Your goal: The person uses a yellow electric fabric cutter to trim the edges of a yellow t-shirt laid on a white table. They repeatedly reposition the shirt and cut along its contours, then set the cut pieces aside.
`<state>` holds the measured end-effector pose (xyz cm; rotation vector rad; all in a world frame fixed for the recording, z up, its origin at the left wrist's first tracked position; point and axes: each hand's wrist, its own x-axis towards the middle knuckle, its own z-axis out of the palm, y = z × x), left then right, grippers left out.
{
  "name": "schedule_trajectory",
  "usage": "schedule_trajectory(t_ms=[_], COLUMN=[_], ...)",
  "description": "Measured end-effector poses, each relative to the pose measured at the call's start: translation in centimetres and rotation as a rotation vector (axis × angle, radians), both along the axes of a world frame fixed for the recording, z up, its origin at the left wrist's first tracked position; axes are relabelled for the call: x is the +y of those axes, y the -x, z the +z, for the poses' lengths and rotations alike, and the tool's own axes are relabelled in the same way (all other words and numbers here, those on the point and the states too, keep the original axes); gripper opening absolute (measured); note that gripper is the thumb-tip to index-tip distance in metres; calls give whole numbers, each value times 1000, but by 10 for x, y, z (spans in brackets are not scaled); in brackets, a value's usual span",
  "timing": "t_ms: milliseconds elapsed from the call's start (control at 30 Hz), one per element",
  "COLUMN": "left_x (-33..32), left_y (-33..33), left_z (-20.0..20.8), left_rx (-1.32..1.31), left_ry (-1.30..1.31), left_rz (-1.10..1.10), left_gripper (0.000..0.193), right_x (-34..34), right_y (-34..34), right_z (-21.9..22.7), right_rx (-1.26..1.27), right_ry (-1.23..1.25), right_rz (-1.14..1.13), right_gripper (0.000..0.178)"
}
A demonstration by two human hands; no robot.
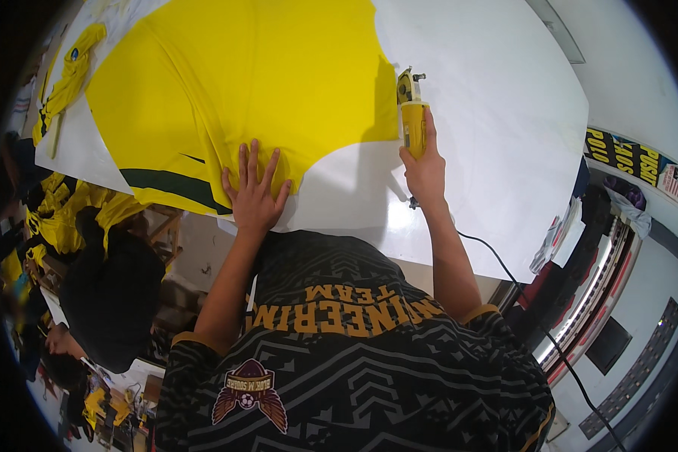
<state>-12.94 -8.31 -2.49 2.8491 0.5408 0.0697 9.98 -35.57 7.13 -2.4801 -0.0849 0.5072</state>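
Observation:
A large piece of yellow fabric (279,75) with a dark green band along its near left edge lies spread over the white table (490,113). My left hand (256,188) rests flat on its near edge, fingers spread. In my right hand (426,169) is a yellow handheld electric fabric cutter (413,124), gripped round its body. The cutter's metal head points away from me and sits right beside the fabric's right edge; whether the blade touches the cloth I cannot tell. Its dark cord (497,256) trails off toward the lower right.
Crumpled yellow cloth (71,71) lies at the table's far left corner. Below left, a person in black (109,290) sits near more yellow cloth (56,218). To the right stands a long machine (587,282) beside a wall, with a printed sign (633,162) above it.

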Motion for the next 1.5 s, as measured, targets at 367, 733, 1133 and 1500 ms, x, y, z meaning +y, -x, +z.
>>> schedule_trajectory(t_ms=[367,733,1133,1500], left_x=[-3,1,50,-21], left_y=[1,0,46,-27], left_z=[3,6,28,-1], left_rx=[3,-24,65,-42], left_ry=[17,17,-11,90], left_rz=[7,-24,32,54], left_gripper=[70,71,83,80], right_x=[20,36,-47,-48], right_y=[-37,-87,33,67], right_z=[-2,-3,10,12], right_rx=[-40,-86,99,107], right_ry=[6,18,-28,20], right_rz=[30,68,94,206], right_gripper=[101,102,103,102])
